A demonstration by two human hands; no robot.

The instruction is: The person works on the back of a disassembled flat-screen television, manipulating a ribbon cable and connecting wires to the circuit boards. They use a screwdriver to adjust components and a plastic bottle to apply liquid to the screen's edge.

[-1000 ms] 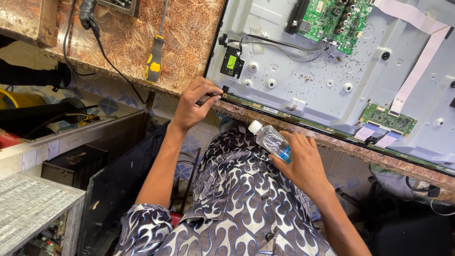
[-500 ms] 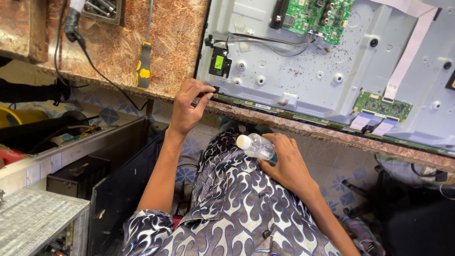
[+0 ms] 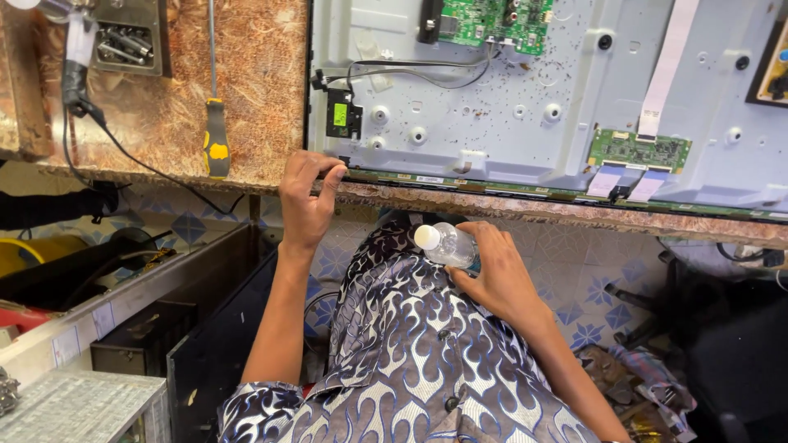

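bottle in lap, fingers at panel corner

near: patterned shirt point(image 3: 427, 369) fills the lower frame. right hand point(image 3: 497, 275) is wrapped around a small clear plastic bottle point(image 3: 447, 244), white cap on, held low over the lap and tipped toward the left. left hand point(image 3: 308, 197) is up at the tabletop point(image 3: 164, 107) edge, fingers pinched together at the bottom-left corner of the opened tv panel point(image 3: 525, 107) (cannot tell if it grips anything small there).

farther: panel lies back-side up on the tabletop, rear cover off, green circuit boards point(image 3: 639, 150) and white ribbon cable point(image 3: 665, 66) exposed, loose specks scattered on the metal. yellow-handled screwdriver point(image 3: 215, 139) lies just left of the panel, untouched. black cable point(image 3: 123, 152) runs across the tabletop.

progress, as a judgement: panel already opened; bottle capped and nothing applied, so the work at the edge looks barely begun.
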